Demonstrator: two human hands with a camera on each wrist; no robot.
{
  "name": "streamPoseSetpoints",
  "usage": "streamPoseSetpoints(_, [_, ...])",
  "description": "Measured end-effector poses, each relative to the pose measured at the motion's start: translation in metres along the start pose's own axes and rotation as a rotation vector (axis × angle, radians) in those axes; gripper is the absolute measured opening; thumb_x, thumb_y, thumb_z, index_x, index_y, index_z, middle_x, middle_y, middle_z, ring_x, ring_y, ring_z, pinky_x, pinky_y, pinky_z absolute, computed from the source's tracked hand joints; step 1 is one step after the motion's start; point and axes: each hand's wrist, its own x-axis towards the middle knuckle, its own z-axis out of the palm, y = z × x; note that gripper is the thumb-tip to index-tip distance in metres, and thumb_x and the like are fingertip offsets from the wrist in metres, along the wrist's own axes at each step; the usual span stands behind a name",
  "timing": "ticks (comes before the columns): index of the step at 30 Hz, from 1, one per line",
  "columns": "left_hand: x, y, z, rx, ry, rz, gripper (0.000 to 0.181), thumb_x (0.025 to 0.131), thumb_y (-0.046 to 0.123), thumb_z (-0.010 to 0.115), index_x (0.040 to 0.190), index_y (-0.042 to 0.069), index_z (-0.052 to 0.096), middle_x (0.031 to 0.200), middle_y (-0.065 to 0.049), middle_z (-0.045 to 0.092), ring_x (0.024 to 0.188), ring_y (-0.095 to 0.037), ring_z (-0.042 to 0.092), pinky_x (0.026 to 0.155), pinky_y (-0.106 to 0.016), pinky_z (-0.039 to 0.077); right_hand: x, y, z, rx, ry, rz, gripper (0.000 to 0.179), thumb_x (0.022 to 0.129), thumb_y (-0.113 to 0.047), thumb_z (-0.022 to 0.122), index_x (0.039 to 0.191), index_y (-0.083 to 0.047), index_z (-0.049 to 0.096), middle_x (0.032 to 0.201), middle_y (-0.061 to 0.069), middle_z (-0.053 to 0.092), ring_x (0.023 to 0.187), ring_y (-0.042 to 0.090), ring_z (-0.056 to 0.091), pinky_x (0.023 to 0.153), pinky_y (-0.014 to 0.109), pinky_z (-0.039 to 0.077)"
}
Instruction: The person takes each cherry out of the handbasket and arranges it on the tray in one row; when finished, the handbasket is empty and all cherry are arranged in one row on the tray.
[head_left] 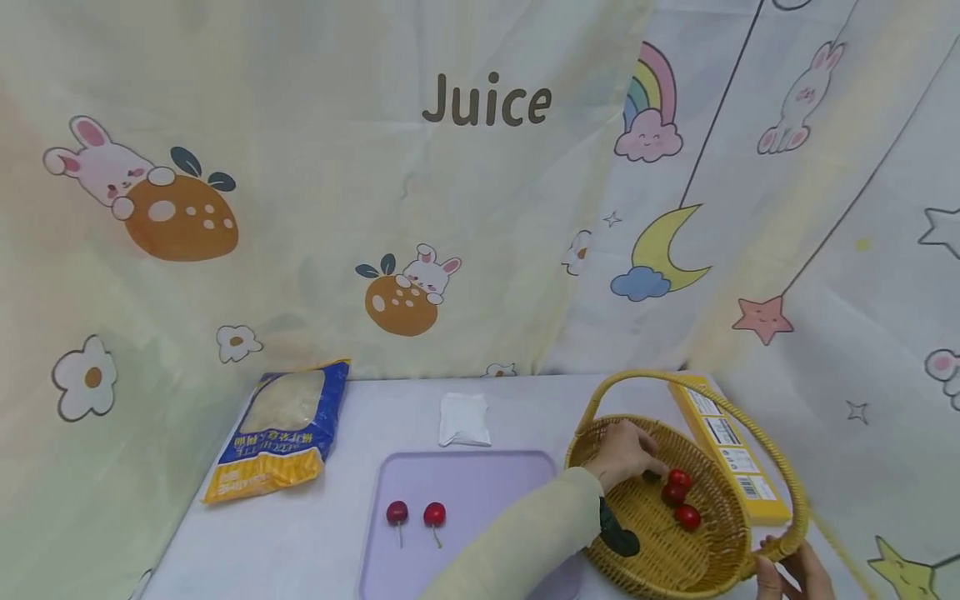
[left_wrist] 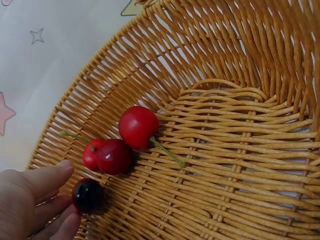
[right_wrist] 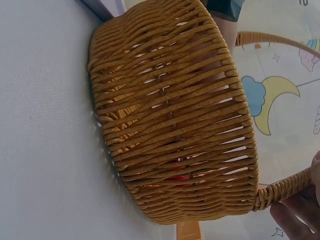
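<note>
My left hand [head_left: 626, 454] reaches down inside a round woven basket [head_left: 660, 558]. In the left wrist view its fingers are spread loosely beside a dark cherry [left_wrist: 88, 196], the lower fingertips right at the fruit and the upper finger apart from it. Three red cherries, one of them at the front [left_wrist: 139, 127], lie bunched near that hand, some with green stems. At the basket's near right side, my right hand [head_left: 798, 575] grips the lower end of the arched handle [right_wrist: 285, 191] between thumb and fingers.
Two stemmed cherries [head_left: 434, 514] lie on a lilac tray [head_left: 480, 460] left of the basket. Behind the tray is a small white packet [head_left: 464, 419]. A blue and yellow pasta bag [head_left: 281, 433] lies far left; a yellow box [head_left: 738, 454] stands behind the basket's right side.
</note>
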Motion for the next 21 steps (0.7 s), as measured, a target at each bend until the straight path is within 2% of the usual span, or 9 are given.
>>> streamPoseSetpoints(4, [-0.0002, -0.0041, -0.0008, 0.029, 0.015, 0.015, 0.024, 0.076, 0.013, 0.095, 0.097, 0.015, 0.083, 0.099, 0.006, 0.074, 0.064, -0.006, 0.062, 0.058, -0.023, 0.053, -0.0071, -0.0022, 0.0048, -0.007, 0.022, -0.031, 0.044, 0.107, -0.016, 0.058, 0.145, 0.004, 0.052, 0.109, -0.031, 0.044, 0.101, -0.022, 0.039, 0.079, -0.006, 0.031])
streamPoseSetpoints(7, [0.0003, -0.0068, -0.0012, 0.054, 0.023, 0.023, 0.024, 0.076, 0.012, 0.095, 0.096, 0.014, 0.083, 0.098, 0.006, 0.075, 0.068, -0.006, 0.064, 0.06, -0.022, 0.053, -0.0094, -0.0021, 0.0073, -0.012, 0.022, -0.036, 0.044, 0.107, -0.017, 0.058, 0.146, 0.003, 0.052, 0.113, -0.014, 0.052, 0.103, -0.021, 0.039, 0.08, -0.006, 0.03])
streamPoseSetpoints(11, [0.0005, -0.0091, -0.0015, 0.087, 0.006, 0.021, 0.024, 0.076, 0.01, 0.095, 0.097, 0.014, 0.083, 0.096, 0.007, 0.075, 0.078, -0.005, 0.066, 0.067, -0.022, 0.054, -0.0056, -0.0001, 0.007, -0.038, -0.03, -0.002, 0.042, 0.108, -0.02, 0.056, 0.141, 0.006, 0.053, 0.117, 0.01, 0.059, 0.099, -0.021, 0.036, 0.074, -0.007, 0.03])
streamPoseSetpoints(13, [-0.0001, -0.0089, -0.0018, 0.105, -0.006, 0.028, 0.024, 0.075, 0.009, 0.095, 0.096, 0.014, 0.083, 0.094, 0.007, 0.075, 0.08, -0.005, 0.066, 0.068, -0.022, 0.054, -0.0032, 0.0011, 0.0056, -0.05, -0.055, 0.019, 0.044, 0.109, -0.023, 0.055, 0.141, 0.006, 0.053, 0.121, 0.016, 0.06, 0.098, -0.022, 0.035, 0.072, -0.006, 0.029])
streamPoseSetpoints(16, [-0.001, -0.0077, -0.0037, 0.151, -0.019, 0.05, 0.022, 0.074, 0.009, 0.095, 0.093, 0.015, 0.083, 0.092, 0.009, 0.075, 0.083, -0.005, 0.066, 0.07, -0.021, 0.054, -0.0009, 0.0028, 0.0038, -0.065, -0.08, 0.032, 0.046, 0.109, -0.026, 0.053, 0.143, 0.006, 0.052, 0.127, 0.021, 0.06, 0.099, -0.022, 0.033, 0.071, -0.006, 0.028])
streamPoseSetpoints(21, [-0.0049, -0.0056, -0.0095, 0.197, -0.027, 0.094, 0.018, 0.076, 0.009, 0.094, 0.091, 0.015, 0.084, 0.095, 0.009, 0.076, 0.091, -0.006, 0.068, 0.074, -0.022, 0.056, -0.0011, 0.0027, 0.0026, -0.059, -0.077, 0.022, 0.046, 0.109, -0.023, 0.053, 0.145, 0.005, 0.05, 0.129, 0.02, 0.059, 0.101, -0.021, 0.034, 0.075, -0.007, 0.027])
